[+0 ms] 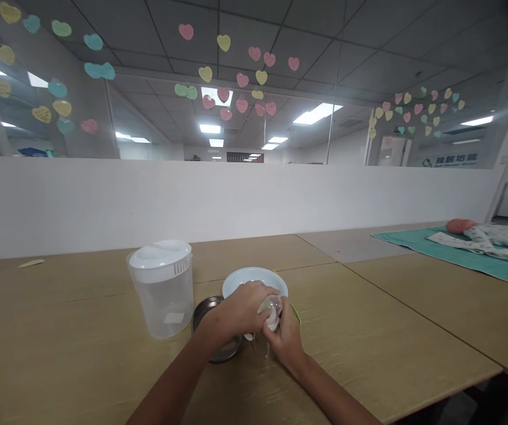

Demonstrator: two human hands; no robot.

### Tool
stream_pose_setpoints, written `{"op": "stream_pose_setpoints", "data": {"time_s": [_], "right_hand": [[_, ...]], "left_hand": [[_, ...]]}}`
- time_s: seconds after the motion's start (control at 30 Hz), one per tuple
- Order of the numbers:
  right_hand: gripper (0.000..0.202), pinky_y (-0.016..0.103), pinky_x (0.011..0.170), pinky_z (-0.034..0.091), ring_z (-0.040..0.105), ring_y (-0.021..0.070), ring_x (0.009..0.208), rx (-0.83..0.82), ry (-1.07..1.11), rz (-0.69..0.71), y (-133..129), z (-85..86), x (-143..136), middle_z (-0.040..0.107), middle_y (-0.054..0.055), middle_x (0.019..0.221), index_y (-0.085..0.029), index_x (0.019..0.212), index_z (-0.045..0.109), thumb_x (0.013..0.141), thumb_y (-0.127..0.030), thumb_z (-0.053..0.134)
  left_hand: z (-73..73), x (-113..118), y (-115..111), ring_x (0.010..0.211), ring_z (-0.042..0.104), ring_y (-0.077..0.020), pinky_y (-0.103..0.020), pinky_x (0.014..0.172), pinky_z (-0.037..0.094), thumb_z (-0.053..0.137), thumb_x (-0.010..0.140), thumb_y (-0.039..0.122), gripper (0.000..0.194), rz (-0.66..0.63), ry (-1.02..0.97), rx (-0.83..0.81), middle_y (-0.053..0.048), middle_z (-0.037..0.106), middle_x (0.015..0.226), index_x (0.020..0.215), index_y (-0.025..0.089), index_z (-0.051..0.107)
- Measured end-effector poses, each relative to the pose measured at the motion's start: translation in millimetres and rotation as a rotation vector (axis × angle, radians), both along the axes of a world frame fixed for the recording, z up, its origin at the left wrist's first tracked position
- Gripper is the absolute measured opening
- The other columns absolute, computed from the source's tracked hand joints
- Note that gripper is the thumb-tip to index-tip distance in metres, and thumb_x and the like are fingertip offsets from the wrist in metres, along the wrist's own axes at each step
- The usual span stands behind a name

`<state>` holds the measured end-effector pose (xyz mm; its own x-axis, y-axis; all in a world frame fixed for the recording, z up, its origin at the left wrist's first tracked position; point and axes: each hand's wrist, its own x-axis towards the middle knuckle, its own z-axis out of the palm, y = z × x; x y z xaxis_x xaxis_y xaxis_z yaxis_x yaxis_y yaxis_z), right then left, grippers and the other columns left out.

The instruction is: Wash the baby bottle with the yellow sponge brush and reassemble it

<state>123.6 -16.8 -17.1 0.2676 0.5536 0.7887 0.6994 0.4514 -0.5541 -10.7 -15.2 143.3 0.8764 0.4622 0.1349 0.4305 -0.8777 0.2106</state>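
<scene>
Both hands are closed round a small clear baby bottle (272, 308) with a rounded see-through top and a white part inside; its lower end is mostly hidden. My left hand (247, 304) reaches over it from the left, fingers curled about the upper part. From the right, my right hand (288, 337) grips it with thumb and fingers. Just behind the hands sits a pale blue-white bowl (254, 274), partly covered by the left hand. Under my left forearm lies a round metal dish (205, 307). A bit of something green (296, 313) shows beyond the right hand.
A translucent lidded plastic container (160, 295) stands to the left of the dish. Far left lies a thin pale flat piece (31, 263). On the right, a baby doll (502, 235) in patterned clothes lies on a teal towel (413, 242). A white wall (236, 198) runs behind the table.
</scene>
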Motion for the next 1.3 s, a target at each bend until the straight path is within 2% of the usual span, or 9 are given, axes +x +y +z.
{"op": "stream_pose_setpoints", "data": {"time_s": [0.13,0.27,0.37,0.7,0.9,1.13,1.23,1.3], "right_hand": [[0.024,0.028,0.056,0.043,0.054,0.0163,0.064,0.035,-0.007,-0.027,-2,3.3,-3,0.056,0.000,0.075,-0.020,0.090,0.042,0.077,-0.039,0.052],[0.028,0.027,0.053,0.043,0.057,0.0170,0.062,0.039,-0.011,-0.061,-3,1.4,-2,0.059,0.001,0.072,-0.019,0.093,0.044,0.076,-0.039,0.053],[0.029,0.026,0.050,0.043,0.057,0.0165,0.057,0.039,-0.001,-0.045,-2,-0.4,-2,0.061,0.001,0.068,-0.019,0.094,0.045,0.076,-0.039,0.053],[0.035,0.026,0.049,0.045,0.058,0.0161,0.057,0.011,0.032,-0.049,-2,-2.5,0,0.063,0.003,0.071,-0.017,0.096,0.046,0.075,-0.044,0.056],[0.035,0.026,0.051,0.045,0.059,0.0164,0.059,0.014,0.019,-0.055,-2,-0.7,0,0.064,0.003,0.072,-0.018,0.097,0.046,0.075,-0.043,0.056],[0.037,0.027,0.054,0.046,0.061,0.0179,0.064,0.006,0.010,-0.067,-3,0.8,0,0.065,0.004,0.076,-0.018,0.097,0.047,0.075,-0.046,0.057],[0.038,0.027,0.054,0.046,0.062,0.0185,0.064,0.009,0.005,-0.076,-3,1.9,0,0.065,0.005,0.076,-0.017,0.098,0.047,0.076,-0.046,0.056],[0.040,0.028,0.056,0.047,0.062,0.0191,0.066,0.006,-0.018,-0.059,-4,3.0,1,0.066,0.005,0.078,-0.017,0.101,0.048,0.076,-0.047,0.056]], "left_hand": [[3.5,-2,-1,0.100,0.057,-0.0205,-0.028,0.085,0.043,0.044,0.074,0.018,0.036,0.000,-0.024,-0.033,-0.004,0.062,0.111,0.106,0.022,0.060],[4.6,-5,-2,0.063,0.062,-0.0128,-0.022,0.059,0.045,0.042,0.076,0.022,0.045,0.047,-0.024,-0.191,-0.006,0.062,0.109,0.120,0.021,0.053],[2.8,-6,0,0.050,0.059,-0.0097,-0.020,0.046,0.041,0.042,0.075,0.023,0.050,0.070,-0.028,-0.281,-0.007,0.062,0.109,0.125,0.020,0.049],[-3.3,-5,11,0.044,0.058,-0.0093,-0.020,0.048,0.045,0.047,0.072,0.019,0.052,0.009,-0.077,-0.346,-0.005,0.065,0.099,0.124,0.024,0.051],[-4.8,-5,16,0.046,0.061,-0.0106,-0.020,0.047,0.046,0.050,0.073,0.024,0.050,0.013,-0.076,-0.454,-0.005,0.065,0.103,0.123,0.027,0.051],[-4.0,-7,23,0.049,0.062,-0.0115,-0.020,0.048,0.048,0.055,0.072,0.025,0.051,0.009,-0.084,-0.595,-0.004,0.067,0.093,0.123,0.024,0.050],[-5.3,-7,27,0.054,0.063,-0.0123,-0.019,0.047,0.047,0.056,0.072,0.024,0.048,-0.017,-0.090,-0.625,-0.003,0.066,0.091,0.120,0.023,0.053],[-6.5,-7,30,0.065,0.065,-0.0145,-0.017,0.046,0.046,0.057,0.072,0.024,0.048,-0.020,-0.111,-0.653,-0.005,0.065,0.097,0.120,0.022,0.054]]}}
